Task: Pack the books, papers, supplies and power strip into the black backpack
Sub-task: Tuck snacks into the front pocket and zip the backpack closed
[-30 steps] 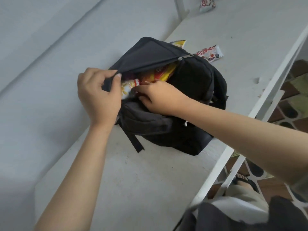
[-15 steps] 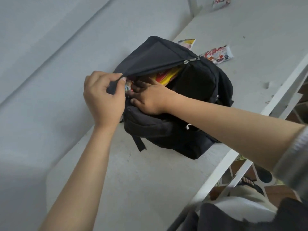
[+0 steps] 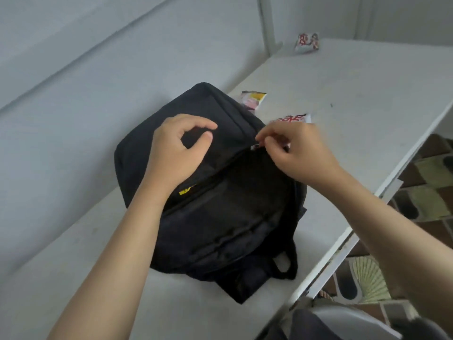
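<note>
Hands apart on the black backpack [image 3: 220,217], which lies flat on the white table [image 3: 343,99]. Right hand [image 3: 301,153] pinches the zipper pull [image 3: 255,147] at the far-right end of the opening. Left hand [image 3: 179,150] rests on the top flap, thumb and forefinger curved; whether they nip fabric cannot be told. The zip line runs diagonally from the pull toward the near left, under the left wrist, where a yellow sliver [image 3: 187,191] shows; closing would likely follow that axis. Half a second earlier the right hand was inside the mouth among bright packets and the left held the flap up; now the flap lies down.
</note>
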